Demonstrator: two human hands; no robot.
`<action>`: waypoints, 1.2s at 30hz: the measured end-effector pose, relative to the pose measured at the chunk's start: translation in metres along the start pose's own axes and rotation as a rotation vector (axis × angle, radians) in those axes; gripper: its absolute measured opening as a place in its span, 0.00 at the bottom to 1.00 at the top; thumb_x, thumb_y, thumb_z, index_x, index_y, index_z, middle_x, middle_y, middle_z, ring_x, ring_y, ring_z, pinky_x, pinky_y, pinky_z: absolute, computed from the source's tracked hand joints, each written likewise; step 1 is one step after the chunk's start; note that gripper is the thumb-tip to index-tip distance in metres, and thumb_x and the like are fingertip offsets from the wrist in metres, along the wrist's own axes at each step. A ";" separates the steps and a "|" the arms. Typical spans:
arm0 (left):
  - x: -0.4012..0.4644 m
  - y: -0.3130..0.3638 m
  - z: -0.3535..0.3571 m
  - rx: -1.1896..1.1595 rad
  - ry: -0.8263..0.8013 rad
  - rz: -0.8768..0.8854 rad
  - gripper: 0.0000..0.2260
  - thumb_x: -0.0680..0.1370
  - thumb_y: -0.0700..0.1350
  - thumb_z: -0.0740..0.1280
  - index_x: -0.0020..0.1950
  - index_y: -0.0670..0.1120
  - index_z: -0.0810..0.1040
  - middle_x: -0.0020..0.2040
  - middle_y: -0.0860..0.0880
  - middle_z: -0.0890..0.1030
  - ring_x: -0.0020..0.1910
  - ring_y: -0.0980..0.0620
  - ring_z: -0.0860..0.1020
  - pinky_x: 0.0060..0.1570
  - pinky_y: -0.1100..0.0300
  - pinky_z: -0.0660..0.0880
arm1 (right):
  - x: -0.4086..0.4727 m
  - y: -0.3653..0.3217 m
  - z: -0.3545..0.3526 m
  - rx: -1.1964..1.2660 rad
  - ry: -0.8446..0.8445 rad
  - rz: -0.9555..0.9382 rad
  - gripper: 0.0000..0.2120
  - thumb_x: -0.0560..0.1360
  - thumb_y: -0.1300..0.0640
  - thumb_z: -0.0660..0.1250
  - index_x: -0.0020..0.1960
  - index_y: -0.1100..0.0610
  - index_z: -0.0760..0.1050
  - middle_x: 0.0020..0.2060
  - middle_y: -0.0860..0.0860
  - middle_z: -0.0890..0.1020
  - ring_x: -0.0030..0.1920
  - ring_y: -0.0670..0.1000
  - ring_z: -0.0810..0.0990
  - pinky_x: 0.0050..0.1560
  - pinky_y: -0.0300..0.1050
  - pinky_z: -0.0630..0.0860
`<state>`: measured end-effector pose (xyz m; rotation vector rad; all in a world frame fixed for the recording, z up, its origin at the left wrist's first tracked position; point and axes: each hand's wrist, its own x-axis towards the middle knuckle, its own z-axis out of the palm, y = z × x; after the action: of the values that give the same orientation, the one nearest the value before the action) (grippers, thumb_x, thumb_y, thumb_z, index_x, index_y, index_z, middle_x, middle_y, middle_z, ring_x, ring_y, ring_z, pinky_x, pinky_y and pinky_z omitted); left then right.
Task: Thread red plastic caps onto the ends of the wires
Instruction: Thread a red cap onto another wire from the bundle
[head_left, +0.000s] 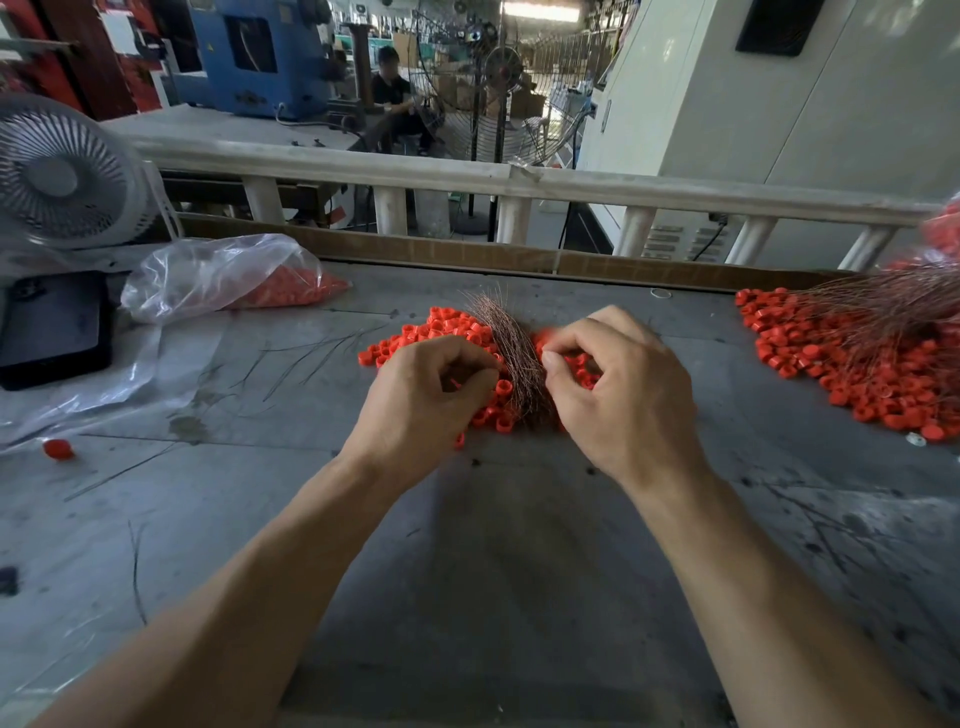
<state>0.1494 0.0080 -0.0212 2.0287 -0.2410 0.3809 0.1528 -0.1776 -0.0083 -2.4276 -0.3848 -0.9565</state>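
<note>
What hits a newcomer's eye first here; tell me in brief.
The red caps heaped mid-table, with a copper wire bundle lying across them and both hands, left hand and right hand, curled over it. Next, a bigger cap pile at far right, and a bag of caps at left.

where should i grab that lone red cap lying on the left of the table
Pinch the lone red cap across its round side wall, coming straight down from above. It sits apart from the piles on bare table, so nothing crowds the fingers.
</note>
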 end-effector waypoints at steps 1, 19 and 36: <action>-0.001 0.002 0.000 -0.005 -0.007 0.047 0.04 0.77 0.43 0.73 0.49 0.53 0.85 0.40 0.57 0.84 0.36 0.60 0.80 0.36 0.70 0.73 | -0.001 -0.004 -0.001 0.021 0.003 -0.042 0.02 0.75 0.55 0.72 0.44 0.52 0.81 0.44 0.45 0.79 0.47 0.47 0.77 0.42 0.40 0.71; 0.000 0.011 -0.002 -0.551 -0.002 0.030 0.04 0.73 0.39 0.75 0.46 0.38 0.85 0.36 0.49 0.84 0.32 0.58 0.78 0.32 0.69 0.73 | -0.006 -0.020 0.002 0.381 -0.122 -0.060 0.09 0.80 0.62 0.70 0.59 0.55 0.82 0.48 0.43 0.84 0.50 0.40 0.83 0.50 0.30 0.76; 0.006 -0.007 -0.028 0.780 -0.232 -0.092 0.21 0.65 0.68 0.77 0.34 0.52 0.76 0.28 0.55 0.78 0.29 0.59 0.74 0.27 0.60 0.62 | -0.006 -0.006 -0.010 0.603 0.307 0.234 0.06 0.82 0.58 0.65 0.54 0.55 0.81 0.39 0.47 0.83 0.36 0.50 0.81 0.38 0.48 0.78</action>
<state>0.1530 0.0359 -0.0123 2.8470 -0.1480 0.1878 0.1409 -0.1781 -0.0041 -1.7094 -0.2269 -0.9262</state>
